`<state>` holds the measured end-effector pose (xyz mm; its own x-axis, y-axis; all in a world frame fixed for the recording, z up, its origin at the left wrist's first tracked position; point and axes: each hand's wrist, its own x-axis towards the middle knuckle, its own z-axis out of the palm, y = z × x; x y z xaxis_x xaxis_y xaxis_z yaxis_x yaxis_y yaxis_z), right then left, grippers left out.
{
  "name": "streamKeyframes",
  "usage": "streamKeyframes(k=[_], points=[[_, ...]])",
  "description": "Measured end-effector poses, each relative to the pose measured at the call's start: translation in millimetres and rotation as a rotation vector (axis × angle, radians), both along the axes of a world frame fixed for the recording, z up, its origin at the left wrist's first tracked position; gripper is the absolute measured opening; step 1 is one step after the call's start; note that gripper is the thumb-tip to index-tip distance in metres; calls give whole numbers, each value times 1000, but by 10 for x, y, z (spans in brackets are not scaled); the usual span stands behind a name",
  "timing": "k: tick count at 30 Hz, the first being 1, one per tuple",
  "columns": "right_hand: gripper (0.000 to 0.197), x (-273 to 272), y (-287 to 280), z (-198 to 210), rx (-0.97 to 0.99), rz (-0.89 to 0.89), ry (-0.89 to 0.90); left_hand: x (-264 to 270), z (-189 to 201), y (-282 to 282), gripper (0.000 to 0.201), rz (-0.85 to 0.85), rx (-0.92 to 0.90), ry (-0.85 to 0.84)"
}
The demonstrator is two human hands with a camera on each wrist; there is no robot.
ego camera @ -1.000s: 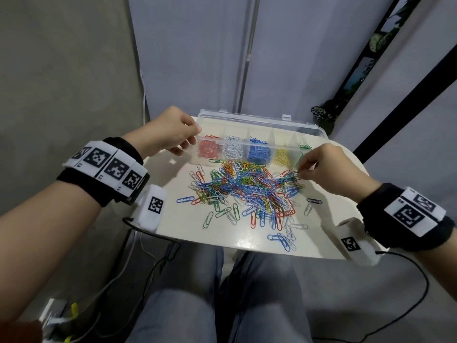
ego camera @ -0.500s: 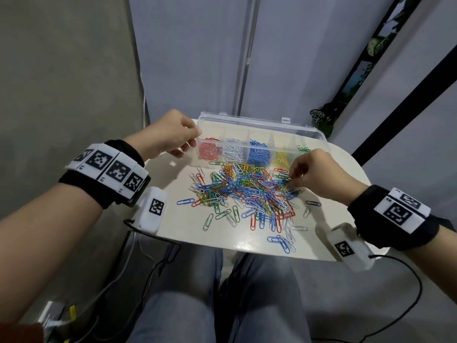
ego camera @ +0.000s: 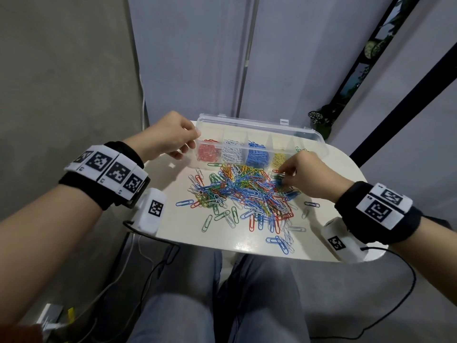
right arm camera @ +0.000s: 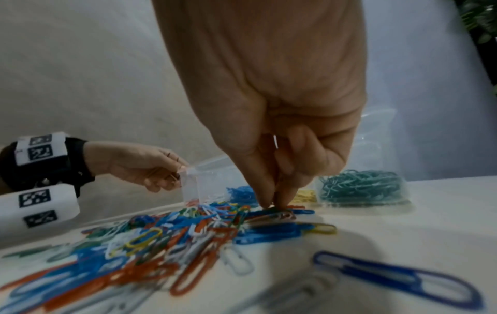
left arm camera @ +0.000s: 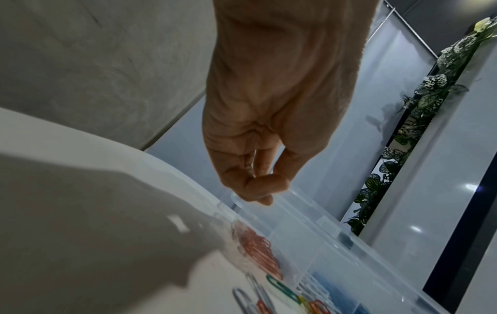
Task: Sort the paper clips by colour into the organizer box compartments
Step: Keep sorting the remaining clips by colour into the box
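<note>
A clear organizer box (ego camera: 312, 137) stands open at the table's far side, holding red (ego camera: 209, 153), white (ego camera: 232, 154), blue (ego camera: 257, 156), yellow (ego camera: 279, 158) and green clips (right arm camera: 360, 187) in separate compartments. A mixed pile of paper clips (ego camera: 242, 191) lies in front of it. My left hand (ego camera: 190, 139) pinches the box's left corner (left arm camera: 242, 198). My right hand (ego camera: 283, 175) reaches down onto the pile's right side, thumb and forefinger (right arm camera: 285, 197) pinched on a dark green clip (right arm camera: 269, 210) that still lies among the others.
The small white table (ego camera: 173, 231) has rounded edges, and loose clips (ego camera: 279, 241) lie near its front rim. My knees are under it, with cables (ego camera: 148, 263) hanging at the left. A leafy plant (ego camera: 319, 120) stands behind the box at the right.
My right hand has moved from beside the green compartment left and down onto the pile and closed its fingertips there. The left hand has stayed on the box corner.
</note>
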<state>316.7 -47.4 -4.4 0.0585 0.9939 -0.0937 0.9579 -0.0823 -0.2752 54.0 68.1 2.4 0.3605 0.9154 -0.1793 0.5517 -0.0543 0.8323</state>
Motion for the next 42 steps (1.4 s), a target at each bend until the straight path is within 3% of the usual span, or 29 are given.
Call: streamKeyframes(k=[5, 8, 10, 14, 22, 24, 28, 34, 38, 42], points=[[4, -28, 10, -36, -31, 6, -66, 0, 2, 7, 21, -1, 4, 5], [3, 4, -18, 22, -36, 12, -8, 2, 0, 8, 21, -3, 5, 4], [5, 31, -47, 70, -39, -36, 125, -3, -2, 9, 22, -3, 6, 1], [4, 101, -124, 195, -76, -229, 579, -1, -3, 14, 23, -5, 10, 3], [9, 252, -138, 417, -12, -326, 873, -2, -26, 21, 24, 1, 8, -1], [9, 318, -103, 445, 100, -353, 817, 1, -22, 21, 25, 2, 8, 1], [10, 462, 4, 495, 312, -360, 515, -3, -7, 24, 25, 5, 12, 12], [17, 444, 49, 468, 356, -332, 335, 8, 0, 4, 25, 9, 8, 12], [7, 171, -112, 362, 100, -142, 284, -1, 1, 22, 23, 4, 12, 14], [24, 47, -141, 136, -98, -66, 83, -1, 1, 10, 22, 1, 10, 17]])
